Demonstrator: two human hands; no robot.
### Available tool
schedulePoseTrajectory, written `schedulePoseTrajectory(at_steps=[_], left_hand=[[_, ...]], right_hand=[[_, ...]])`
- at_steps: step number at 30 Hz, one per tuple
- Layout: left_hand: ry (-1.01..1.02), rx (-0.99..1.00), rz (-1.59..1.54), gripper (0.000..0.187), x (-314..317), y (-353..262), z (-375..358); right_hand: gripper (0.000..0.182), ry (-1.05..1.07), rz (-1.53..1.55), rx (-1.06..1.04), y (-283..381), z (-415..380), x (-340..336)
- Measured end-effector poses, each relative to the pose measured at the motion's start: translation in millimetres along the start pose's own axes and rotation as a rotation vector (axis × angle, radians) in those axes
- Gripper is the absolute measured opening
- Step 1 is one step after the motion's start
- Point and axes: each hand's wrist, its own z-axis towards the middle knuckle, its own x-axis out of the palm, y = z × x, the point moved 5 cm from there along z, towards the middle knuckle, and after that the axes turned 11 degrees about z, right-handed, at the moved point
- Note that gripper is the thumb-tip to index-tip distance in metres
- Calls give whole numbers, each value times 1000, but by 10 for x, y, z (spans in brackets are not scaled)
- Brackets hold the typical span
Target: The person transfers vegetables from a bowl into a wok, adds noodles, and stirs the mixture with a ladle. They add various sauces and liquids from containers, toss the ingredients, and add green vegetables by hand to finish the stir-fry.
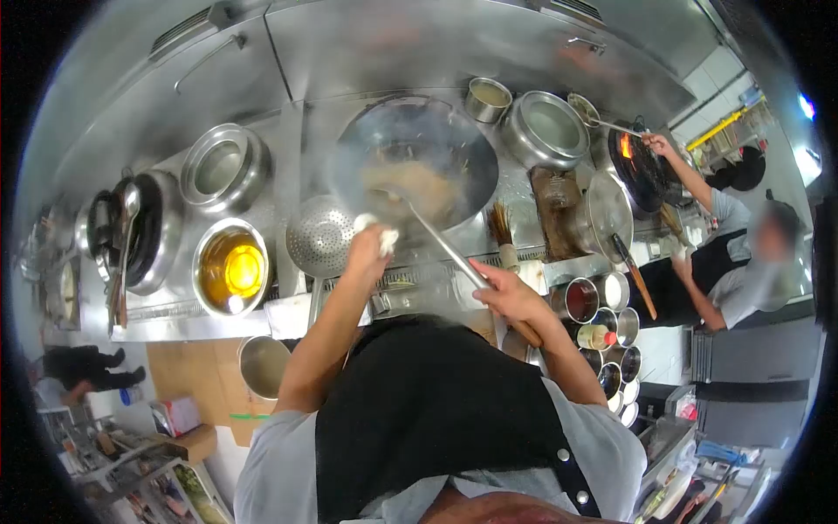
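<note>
My left hand is closed on a white cloth at the near rim of a large dark wok. My right hand grips the long metal handle of a ladle, whose wooden end sticks out below the fist. The ladle's head is down in the wok, partly lost in steam. Brownish food or liquid covers the wok's bottom, with a few small pieces up its far side. A perforated strainer lies just left of my left hand. A bamboo brush stands right of the wok.
A bowl of yellow oil and a steel pot stand left. Pots and a large sieve stand right, above several seasoning containers. A co-worker works at another wok with flame on the far right.
</note>
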Motion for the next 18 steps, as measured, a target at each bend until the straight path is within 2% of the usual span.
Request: schedulePoseTrajectory(at_steps=[3,4,5,7,8,10,11,12,13,15,18], left_hand=[[22,-68,126,19,-176,406,402],[21,151,310,21,-284,516,278],[-22,371,490,23,-389,620,124],[-31,-30,34,23,-477,864,-83],[-88,-18,28,21,-465,836,-127],[-215,0,5,18,-307,698,-225],[-197,91,-138,10,-209,569,-52],[-192,-15,-41,6,-125,376,24],[-136,77,-76,6,-126,394,352],[-85,16,-16,11,-51,310,599],[-22,-29,32,21,3,305,764]], right_hand=[[77,-323,-481,-638,-288,723,-323],[78,-396,-550,-413,-269,854,-395],[78,-443,-515,-423,-124,837,-382],[76,-534,-434,-429,58,695,-306],[75,-529,-339,-421,-117,740,-293],[75,-540,-389,-514,-408,652,-252],[75,-539,-411,-555,-554,549,-203],[74,-551,-525,-570,-678,406,-180],[75,-512,-584,-505,-802,253,-156],[78,-449,-702,-379,-902,-42,-160],[75,-364,-765,-381,-746,-105,-191]])
